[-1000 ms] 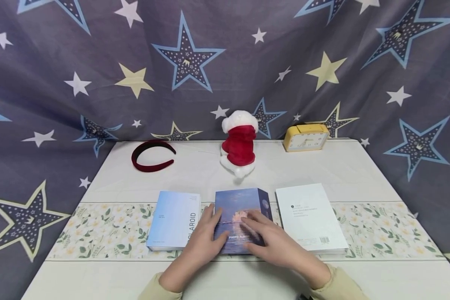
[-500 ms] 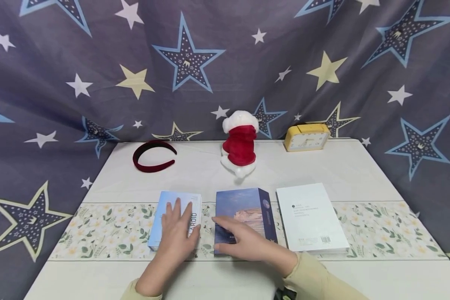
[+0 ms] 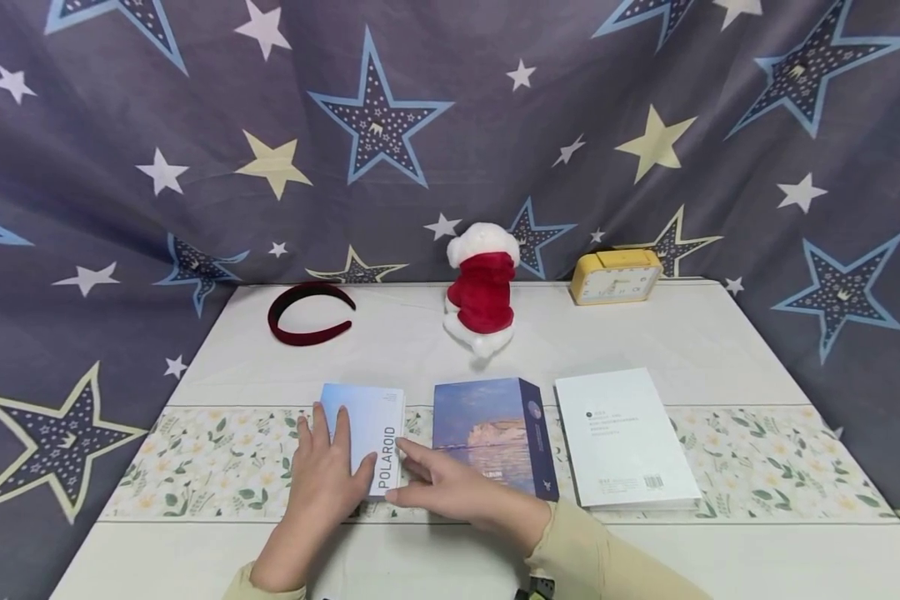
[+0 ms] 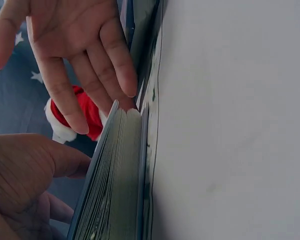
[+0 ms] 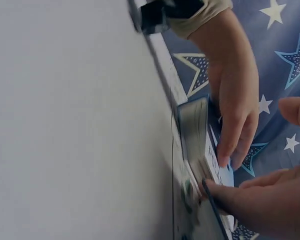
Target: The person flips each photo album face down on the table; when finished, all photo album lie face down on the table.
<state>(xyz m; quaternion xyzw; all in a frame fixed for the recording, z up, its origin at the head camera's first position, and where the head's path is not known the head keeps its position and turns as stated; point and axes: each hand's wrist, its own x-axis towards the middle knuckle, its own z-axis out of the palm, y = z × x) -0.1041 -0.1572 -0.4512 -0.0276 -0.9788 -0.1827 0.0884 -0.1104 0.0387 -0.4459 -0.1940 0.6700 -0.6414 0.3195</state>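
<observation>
A pale blue album lettered POLAROID (image 3: 386, 458) lies at the left of a row of three, its page edges visible in the left wrist view. My left hand (image 3: 321, 475) rests over its left side with fingers spread, thumb on the cover. At the album's right edge are the fingertips of my right hand (image 3: 457, 490); whether they touch it I cannot tell. Fingers of that hand look fairly straight in the left wrist view. Beneath the right hand and forearm lies a dark blue photo album (image 3: 487, 425), its lower part partly covered.
A white book (image 3: 622, 437) lies to the right. Behind stand a plush toy in red (image 3: 483, 287) and a yellow clock (image 3: 617, 277), with a dark red headband (image 3: 307, 315) at back left. A starry curtain (image 3: 450, 150) rises behind the table.
My left hand has gone left from the dark blue album to the POLAROID album and over to its left side. My right hand has followed leftward to that album's right edge.
</observation>
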